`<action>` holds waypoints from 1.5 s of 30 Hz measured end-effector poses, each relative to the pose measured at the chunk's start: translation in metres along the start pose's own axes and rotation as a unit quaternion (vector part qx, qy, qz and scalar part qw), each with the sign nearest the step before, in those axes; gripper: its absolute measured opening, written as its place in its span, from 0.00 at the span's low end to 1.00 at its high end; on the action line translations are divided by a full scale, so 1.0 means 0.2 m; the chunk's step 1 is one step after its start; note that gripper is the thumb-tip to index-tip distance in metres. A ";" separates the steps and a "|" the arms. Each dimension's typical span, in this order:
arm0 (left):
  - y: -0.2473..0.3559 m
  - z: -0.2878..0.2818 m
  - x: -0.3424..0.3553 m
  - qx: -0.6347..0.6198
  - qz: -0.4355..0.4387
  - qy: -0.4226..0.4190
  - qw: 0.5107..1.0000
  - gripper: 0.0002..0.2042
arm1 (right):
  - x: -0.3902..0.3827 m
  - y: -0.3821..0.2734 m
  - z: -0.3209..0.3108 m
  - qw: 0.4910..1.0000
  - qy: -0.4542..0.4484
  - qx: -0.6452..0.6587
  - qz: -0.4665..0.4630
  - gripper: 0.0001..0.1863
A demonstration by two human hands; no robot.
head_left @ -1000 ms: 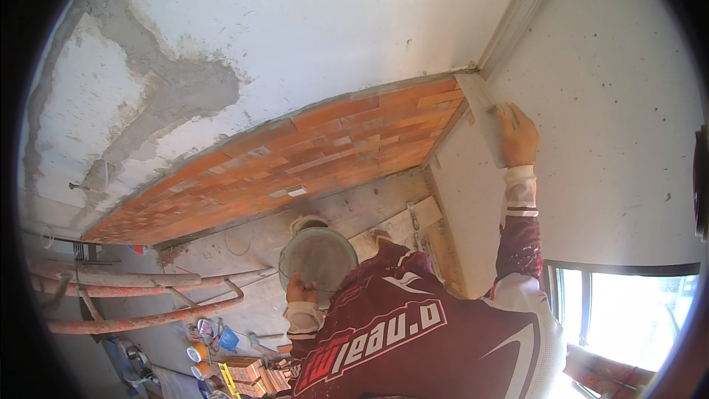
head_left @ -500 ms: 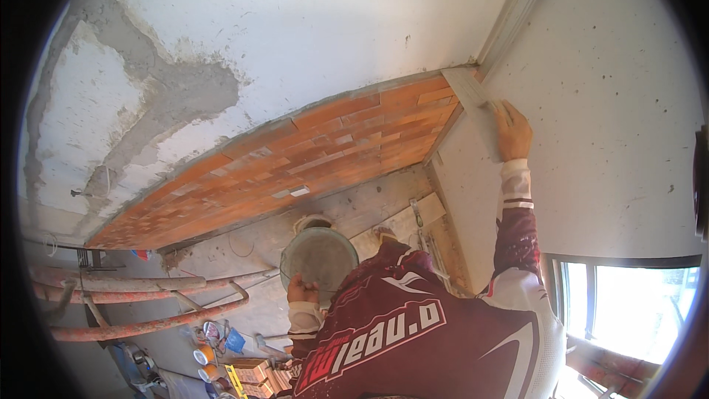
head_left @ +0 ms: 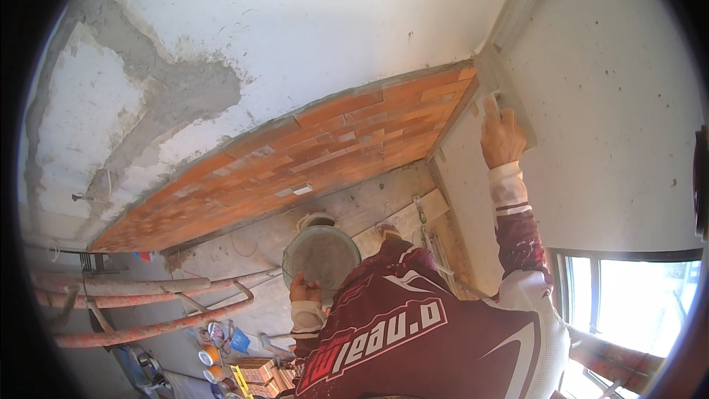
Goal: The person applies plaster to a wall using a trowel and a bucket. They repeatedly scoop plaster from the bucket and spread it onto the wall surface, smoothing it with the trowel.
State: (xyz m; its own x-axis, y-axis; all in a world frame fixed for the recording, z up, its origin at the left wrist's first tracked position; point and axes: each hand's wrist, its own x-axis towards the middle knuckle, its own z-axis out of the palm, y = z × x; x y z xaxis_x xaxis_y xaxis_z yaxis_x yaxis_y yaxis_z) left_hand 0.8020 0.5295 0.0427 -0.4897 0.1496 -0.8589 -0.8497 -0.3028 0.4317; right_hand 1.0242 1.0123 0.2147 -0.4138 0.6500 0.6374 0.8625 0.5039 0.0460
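My right hand (head_left: 503, 137) grips a flat rectangular plastering trowel (head_left: 515, 94), its blade lying against the white wall at the right, close to the corner. The hand partly covers the handle, and the fingers point up toward the corner. Low in the middle, my left hand (head_left: 305, 290) is closed at the near-left rim of a round grey bucket (head_left: 357, 250), which it holds in front of me. Greyish material seems to be inside the bucket. To the left of the trowel is a band of orange bricks (head_left: 317, 140) below a white wall.
Red metal scaffold frames (head_left: 148, 329) lie at the left. Orange-and-white buckets (head_left: 210, 355), a blue item (head_left: 240, 340) and stacked bricks (head_left: 256, 374) are at lower left. Boards (head_left: 402, 222) and a green-handled tool (head_left: 421, 210) lie by the right wall. A bright window (head_left: 635, 288) is at lower right.
My right hand and the trowel have shifted; the blade has turned from crossing the corner's brick edge to lying more upright along the right wall. My left hand stays on the bucket.
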 end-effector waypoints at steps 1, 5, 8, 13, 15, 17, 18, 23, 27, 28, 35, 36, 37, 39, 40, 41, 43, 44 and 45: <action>0.00 -0.01 0.01 0.000 -0.001 -0.005 1.000 0.05 | -0.01 0.00 0.03 1.000 -0.002 -0.003 -0.002 0.20; 0.00 -0.01 0.01 0.003 0.003 -0.005 1.000 0.05 | 0.00 -0.03 0.08 0.999 -0.002 -0.030 -0.016 0.19; 0.02 -0.04 0.02 0.010 0.000 -0.013 1.000 0.05 | 0.00 -0.05 0.14 1.000 -0.001 -0.019 -0.020 0.19; 0.03 -0.04 0.01 0.008 0.002 0.002 1.000 0.05 | 0.04 -0.15 0.14 0.997 -0.065 0.007 0.032 0.21; 0.03 -0.02 -0.02 0.013 0.006 0.010 1.000 0.04 | 0.04 -0.19 0.15 0.996 -0.063 0.046 0.033 0.19; 0.04 -0.05 0.00 0.015 0.007 0.004 1.000 0.04 | 0.05 -0.23 0.13 0.994 -0.084 0.061 0.037 0.19; 0.04 -0.06 0.01 0.016 0.008 0.001 1.000 0.04 | 0.05 -0.26 0.10 0.992 -0.106 0.055 0.040 0.20; 0.05 -0.04 0.00 0.012 -0.004 -0.006 1.000 0.05 | 0.01 -0.38 0.06 0.990 -0.091 0.101 0.044 0.18; 0.06 -0.06 -0.01 0.015 0.000 -0.005 1.000 0.05 | 0.02 -0.41 -0.03 0.990 -0.084 0.072 0.083 0.19; 0.06 -0.07 -0.01 0.015 0.000 -0.008 1.000 0.04 | 0.02 -0.39 -0.04 0.990 -0.088 0.054 0.096 0.19; 0.05 -0.07 -0.02 0.017 -0.011 -0.001 1.000 0.03 | 0.05 -0.23 0.09 0.990 -0.066 0.055 0.113 0.19; 0.04 -0.06 -0.03 0.011 -0.009 0.006 1.000 0.03 | 0.05 -0.24 0.11 0.991 -0.070 0.059 0.102 0.19; 0.04 -0.08 -0.03 0.013 -0.006 -0.006 1.000 0.03 | 0.05 -0.25 0.12 0.991 -0.073 0.063 0.091 0.19; 0.03 -0.11 -0.02 0.019 -0.001 -0.026 0.999 0.05 | 0.04 -0.32 0.09 0.989 -0.089 0.079 0.087 0.20; 0.03 -0.12 -0.02 0.017 -0.001 -0.021 1.000 0.05 | 0.02 -0.35 0.07 0.988 -0.098 0.087 0.086 0.20; 0.03 -0.11 -0.03 0.015 -0.001 -0.017 1.000 0.05 | 0.01 -0.39 0.04 0.986 -0.102 0.099 0.081 0.20; 0.03 -0.11 -0.03 0.008 -0.001 -0.009 1.000 0.05 | -0.01 -0.45 0.00 0.984 -0.109 0.124 0.070 0.21; 0.03 -0.12 -0.02 0.003 -0.001 -0.007 1.000 0.05 | -0.02 -0.48 0.00 0.983 -0.108 0.128 0.076 0.21; 0.03 -0.12 -0.02 -0.001 -0.002 -0.003 1.000 0.05 | -0.04 -0.52 -0.01 0.982 -0.109 0.131 0.081 0.21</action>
State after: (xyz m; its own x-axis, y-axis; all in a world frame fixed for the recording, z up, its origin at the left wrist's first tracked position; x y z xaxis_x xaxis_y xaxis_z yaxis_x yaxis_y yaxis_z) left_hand 0.8048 0.5043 0.0421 -0.4880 0.1557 -0.8589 -0.8508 -0.3048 0.4281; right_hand 0.9385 0.9547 0.2067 -0.3544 0.8255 0.4392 0.8291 0.4946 -0.2606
